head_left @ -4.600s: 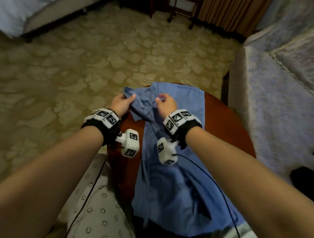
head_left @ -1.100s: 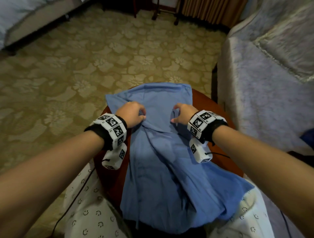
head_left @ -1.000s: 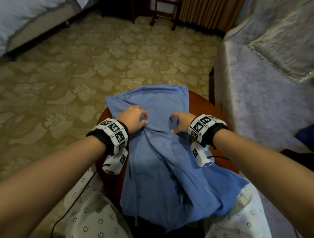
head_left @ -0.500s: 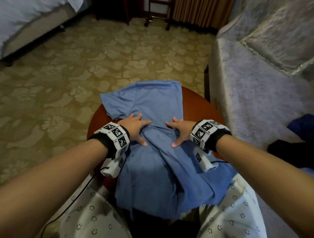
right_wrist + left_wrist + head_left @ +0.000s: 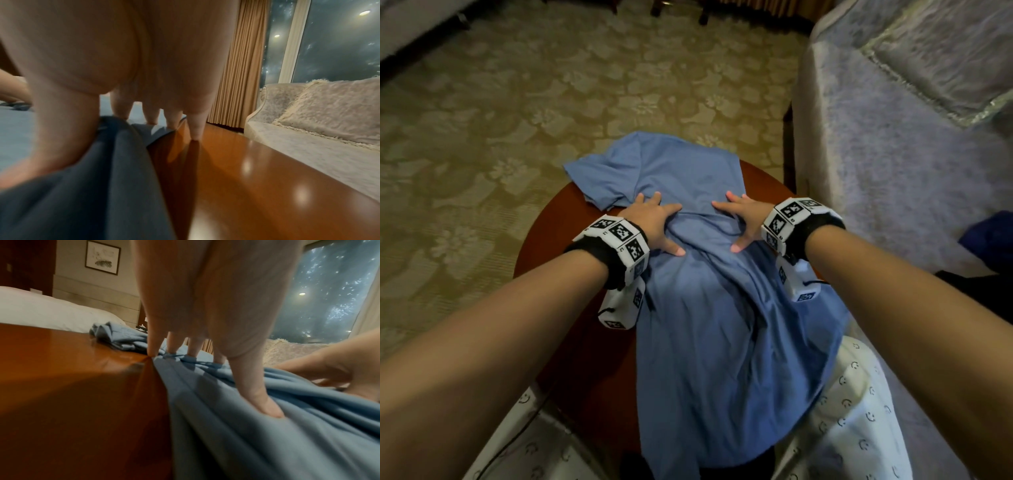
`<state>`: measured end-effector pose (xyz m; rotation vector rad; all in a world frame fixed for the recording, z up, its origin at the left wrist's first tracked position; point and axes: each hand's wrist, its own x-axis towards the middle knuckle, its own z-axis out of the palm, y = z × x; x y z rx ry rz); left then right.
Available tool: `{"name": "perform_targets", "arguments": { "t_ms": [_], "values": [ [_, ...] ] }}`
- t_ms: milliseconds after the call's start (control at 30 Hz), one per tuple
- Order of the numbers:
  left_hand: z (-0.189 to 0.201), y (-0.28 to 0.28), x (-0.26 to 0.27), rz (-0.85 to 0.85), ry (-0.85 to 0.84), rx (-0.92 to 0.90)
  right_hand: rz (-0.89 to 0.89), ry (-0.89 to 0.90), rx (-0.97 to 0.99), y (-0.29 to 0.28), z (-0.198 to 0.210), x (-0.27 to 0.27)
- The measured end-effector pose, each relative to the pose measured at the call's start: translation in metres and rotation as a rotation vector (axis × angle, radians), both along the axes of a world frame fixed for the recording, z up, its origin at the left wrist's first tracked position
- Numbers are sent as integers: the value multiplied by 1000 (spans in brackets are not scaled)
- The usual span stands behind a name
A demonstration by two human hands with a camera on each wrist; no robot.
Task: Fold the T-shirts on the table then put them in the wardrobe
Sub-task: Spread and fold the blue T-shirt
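Observation:
A blue T-shirt [image 5: 705, 325] lies lengthwise on the round reddish wooden table [image 5: 544, 236], its near end hanging over the edge onto my lap. My left hand [image 5: 654, 222] lies flat with spread fingers on the shirt's left side, below a sleeve [image 5: 599, 181]. My right hand [image 5: 743, 219] lies flat with spread fingers on the shirt's right side. In the left wrist view the left fingers [image 5: 257, 386] press the blue cloth [image 5: 267, 434] at its edge. In the right wrist view the right fingers [image 5: 195, 128] touch the cloth [image 5: 92, 186] and the bare table [image 5: 246, 186].
A grey covered sofa [image 5: 893, 154] stands close to the table's right side, with dark blue cloth [image 5: 986, 240] lying on it. Patterned carpet [image 5: 517, 102] spreads to the left and beyond. A bed [image 5: 41, 313] shows far left in the left wrist view.
Both hands went from pinching the shirt's upper part to lying flat with spread fingers on it. The shirt now lies flatter, its sleeve spread at the upper left.

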<state>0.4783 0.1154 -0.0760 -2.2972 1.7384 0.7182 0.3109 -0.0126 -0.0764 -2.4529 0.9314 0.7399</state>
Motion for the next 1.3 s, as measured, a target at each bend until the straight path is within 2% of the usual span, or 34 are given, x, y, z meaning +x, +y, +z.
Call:
{"name": "perform_targets", "arguments": {
  "t_ms": [100, 200, 267, 367, 467, 600, 733, 867, 1000, 1167, 1300],
  "values": [
    [0, 0, 0, 27, 19, -19, -66, -83, -41, 3, 3, -9],
    [0, 7, -5, 16, -63, -90, -220, -149, -122, 9, 9, -32],
    [1, 16, -13, -25, -99, -137, -286, -120, -126, 14, 12, -49],
    [3, 34, -23, -68, -63, -144, -307, -78, -62, 26, 11, -77],
    [11, 54, -32, -135, 10, -119, -298, -33, -29, 41, 9, -100],
    [18, 82, -43, -212, 13, -50, -351, 61, -28, 60, 21, -115],
    [23, 103, -42, -228, -50, -5, -414, -134, 59, 82, 48, -110],
    [32, 121, -39, -194, -43, -55, -259, -266, 203, 134, 84, -84],
    [41, 137, -34, -25, 47, -152, -62, -257, 196, 190, 106, -54],
    [39, 159, -30, 93, 102, -196, 69, -139, 122, 229, 92, -30],
    [30, 173, -30, 123, 117, -176, 52, -135, 87, 249, 73, -25]
  ]
}}
